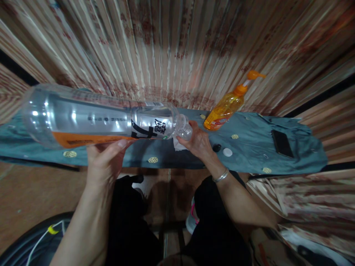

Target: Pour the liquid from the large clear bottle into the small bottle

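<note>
A large clear plastic bottle (111,118) with an orange-edged label lies nearly level in the air over the narrow cloth-covered table. My left hand (107,159) is closed around its underside, thumb along the label. At the bottle's mouth, on the right, my right hand (198,140) grips a small clear container (185,132), whose exact shape is partly hidden by the fingers. The two meet mouth to mouth or very close; I cannot tell whether they touch. Beneath them a piece of white paper (179,145) lies on the cloth.
An orange pump bottle (224,111) stands to the right at the table's back edge. Near my right wrist lie a black cap (216,147) and a white round cap (227,152). A black phone (281,143) rests farther right on the green cloth (249,147). A pleated curtain (172,48) hangs behind.
</note>
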Tool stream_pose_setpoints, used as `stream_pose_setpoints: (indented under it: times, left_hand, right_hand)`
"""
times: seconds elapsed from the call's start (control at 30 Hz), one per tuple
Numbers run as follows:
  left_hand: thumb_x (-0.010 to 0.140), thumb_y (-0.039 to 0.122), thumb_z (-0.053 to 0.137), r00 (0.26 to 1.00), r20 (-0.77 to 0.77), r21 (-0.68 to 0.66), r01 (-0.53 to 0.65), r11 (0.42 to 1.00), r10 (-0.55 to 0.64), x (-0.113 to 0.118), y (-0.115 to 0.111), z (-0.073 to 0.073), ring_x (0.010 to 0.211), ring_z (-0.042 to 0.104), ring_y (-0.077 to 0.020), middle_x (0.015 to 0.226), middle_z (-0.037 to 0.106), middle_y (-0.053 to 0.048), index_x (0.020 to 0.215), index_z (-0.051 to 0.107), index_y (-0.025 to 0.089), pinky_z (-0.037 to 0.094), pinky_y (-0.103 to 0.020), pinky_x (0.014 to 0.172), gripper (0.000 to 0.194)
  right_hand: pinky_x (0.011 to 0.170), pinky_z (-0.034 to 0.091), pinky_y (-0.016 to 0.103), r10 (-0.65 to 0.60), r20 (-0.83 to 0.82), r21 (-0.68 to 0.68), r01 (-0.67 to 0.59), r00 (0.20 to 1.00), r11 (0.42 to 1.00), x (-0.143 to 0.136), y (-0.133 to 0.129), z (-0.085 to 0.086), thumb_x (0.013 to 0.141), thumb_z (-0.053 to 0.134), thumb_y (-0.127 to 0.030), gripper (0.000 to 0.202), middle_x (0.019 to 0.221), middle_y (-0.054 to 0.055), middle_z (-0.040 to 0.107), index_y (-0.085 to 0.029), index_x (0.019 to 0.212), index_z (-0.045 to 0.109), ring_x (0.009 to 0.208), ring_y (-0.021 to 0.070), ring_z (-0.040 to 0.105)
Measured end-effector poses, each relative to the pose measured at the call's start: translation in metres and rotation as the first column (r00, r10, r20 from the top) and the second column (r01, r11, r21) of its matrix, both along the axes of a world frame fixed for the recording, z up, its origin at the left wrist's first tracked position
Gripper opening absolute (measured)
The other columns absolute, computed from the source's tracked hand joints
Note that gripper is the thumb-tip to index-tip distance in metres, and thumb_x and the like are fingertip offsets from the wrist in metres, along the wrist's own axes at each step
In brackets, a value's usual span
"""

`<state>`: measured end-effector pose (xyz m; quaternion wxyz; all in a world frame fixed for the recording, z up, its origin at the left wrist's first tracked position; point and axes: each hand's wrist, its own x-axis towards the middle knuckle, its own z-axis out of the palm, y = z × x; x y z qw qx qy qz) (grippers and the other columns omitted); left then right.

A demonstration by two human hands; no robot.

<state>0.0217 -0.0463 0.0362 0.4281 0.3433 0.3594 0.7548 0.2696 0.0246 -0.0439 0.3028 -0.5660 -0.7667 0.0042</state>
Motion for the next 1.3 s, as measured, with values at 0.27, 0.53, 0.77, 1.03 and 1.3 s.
stream_pose_setpoints:
  times: [0.27, 0.53, 0.77, 1.03, 1.3]
  left_hand:
    - [0.050, 0.009, 0.088, 1.000, 0.009, 0.000, 0.010, 1.000, -0.010, 0.0006, -0.0004, 0.0007, 0.071, 0.077, -0.0190, 0.064, 0.072, 0.007, 0.088, 0.071, 0.028, 0.070, -0.034, 0.071, 0.045]
    - [0.049, 0.006, 0.085, 1.000, -0.004, -0.006, -0.008, 1.000, 0.008, 0.0014, 0.0004, 0.0001, 0.071, 0.077, -0.0192, 0.064, 0.072, 0.008, 0.084, 0.072, 0.030, 0.069, -0.034, 0.069, 0.045]
    - [0.049, 0.007, 0.086, 1.000, 0.006, -0.005, -0.005, 1.000, 0.005, -0.0002, -0.0009, -0.0008, 0.070, 0.077, -0.0198, 0.061, 0.071, 0.009, 0.077, 0.069, 0.027, 0.070, -0.038, 0.072, 0.038]
    - [0.049, 0.010, 0.086, 1.000, -0.023, -0.006, -0.011, 1.000, 0.011, 0.0032, -0.0006, 0.0037, 0.068, 0.076, -0.0193, 0.068, 0.075, 0.006, 0.086, 0.073, 0.030, 0.070, -0.038, 0.070, 0.044]
    - [0.050, 0.009, 0.087, 1.000, -0.011, 0.019, -0.011, 1.000, 0.011, 0.0026, 0.0001, 0.0021, 0.070, 0.076, -0.0189, 0.068, 0.073, 0.008, 0.088, 0.073, 0.031, 0.070, -0.038, 0.075, 0.046]
  right_hand:
    - [0.079, 0.061, 0.041, -0.001, -0.014, -0.002, 0.001, 1.000, 1.000, 0.0000, -0.0003, 0.0004, 0.087, 0.075, -0.053, 0.059, 0.105, 0.017, 0.078, -0.016, 0.127, 0.053, 0.094, 0.0343, 0.078]
    - [0.077, 0.062, 0.040, 0.003, -0.023, 0.009, -0.003, 1.000, 1.000, -0.0002, -0.0003, 0.0011, 0.086, 0.077, -0.053, 0.059, 0.102, 0.015, 0.079, -0.016, 0.126, 0.055, 0.091, 0.0332, 0.078]
    - [0.080, 0.061, 0.040, -0.021, 0.018, -0.040, 0.021, 1.000, 0.999, -0.0017, -0.0022, 0.0053, 0.084, 0.080, -0.046, 0.060, 0.106, 0.018, 0.079, -0.013, 0.128, 0.054, 0.096, 0.0341, 0.078]
    - [0.078, 0.062, 0.040, -0.007, 0.009, -0.014, 0.007, 1.000, 1.000, 0.0000, 0.0000, 0.0027, 0.085, 0.077, -0.053, 0.061, 0.105, 0.017, 0.079, -0.015, 0.127, 0.053, 0.094, 0.0337, 0.078]
    - [0.079, 0.061, 0.039, 0.005, -0.025, 0.011, -0.004, 1.000, 1.000, 0.0006, 0.0008, -0.0014, 0.087, 0.073, -0.058, 0.060, 0.107, 0.015, 0.079, -0.018, 0.127, 0.052, 0.095, 0.0324, 0.078]
